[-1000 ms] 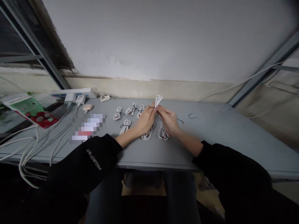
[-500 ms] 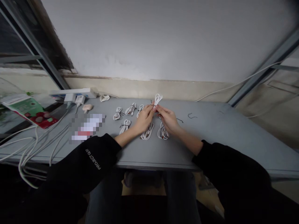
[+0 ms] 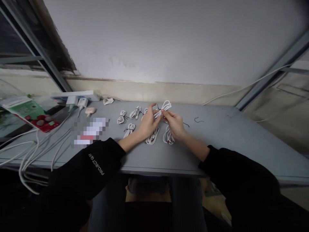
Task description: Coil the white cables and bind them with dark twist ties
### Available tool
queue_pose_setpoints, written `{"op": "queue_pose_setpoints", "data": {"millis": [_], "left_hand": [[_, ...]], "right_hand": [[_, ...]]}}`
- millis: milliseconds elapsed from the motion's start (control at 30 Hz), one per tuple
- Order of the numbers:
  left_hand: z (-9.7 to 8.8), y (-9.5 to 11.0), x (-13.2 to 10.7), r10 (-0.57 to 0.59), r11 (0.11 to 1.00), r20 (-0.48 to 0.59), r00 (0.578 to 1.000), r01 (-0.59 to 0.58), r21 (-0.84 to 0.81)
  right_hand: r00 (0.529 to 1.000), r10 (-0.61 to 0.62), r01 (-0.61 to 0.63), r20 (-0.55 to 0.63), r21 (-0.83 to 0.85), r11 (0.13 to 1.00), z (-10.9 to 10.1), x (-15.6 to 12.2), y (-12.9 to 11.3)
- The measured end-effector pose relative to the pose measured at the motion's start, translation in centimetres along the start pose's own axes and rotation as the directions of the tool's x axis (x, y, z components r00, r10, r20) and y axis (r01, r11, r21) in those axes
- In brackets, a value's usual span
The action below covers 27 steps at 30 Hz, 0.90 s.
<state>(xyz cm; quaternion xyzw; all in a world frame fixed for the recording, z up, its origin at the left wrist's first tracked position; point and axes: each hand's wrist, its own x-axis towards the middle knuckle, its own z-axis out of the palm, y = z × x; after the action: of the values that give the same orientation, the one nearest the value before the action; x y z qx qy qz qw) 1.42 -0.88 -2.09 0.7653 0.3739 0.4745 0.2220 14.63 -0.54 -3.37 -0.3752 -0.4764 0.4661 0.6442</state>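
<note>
Both hands meet over the middle of the grey table. My left hand and my right hand each pinch a coiled white cable with a thin black tie around its middle. The coil now tilts to the right above the fingers. Several tied white cable bundles lie around the hands: three in a row to the left, one bundle nearer me, and two under the hands.
A loose black tie lies right of the hands. At far left sit a white power strip with chargers, loose white cords trailing off the table edge, and a green and red packet. Wall close behind.
The held coil has tipped from upright to leaning right, and my left fingers have shifted up along it. The hands stay in the same spot.
</note>
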Motion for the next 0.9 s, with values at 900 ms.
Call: {"op": "queue_pose_setpoints", "data": {"millis": [900], "left_hand": [[-2.0,0.9,0.5,0.12,0.833,0.148,0.982,-0.18,0.524]], "right_hand": [[0.968,0.199,-0.21,0.151,0.064,0.976,-0.4,0.3,-0.8]]}}
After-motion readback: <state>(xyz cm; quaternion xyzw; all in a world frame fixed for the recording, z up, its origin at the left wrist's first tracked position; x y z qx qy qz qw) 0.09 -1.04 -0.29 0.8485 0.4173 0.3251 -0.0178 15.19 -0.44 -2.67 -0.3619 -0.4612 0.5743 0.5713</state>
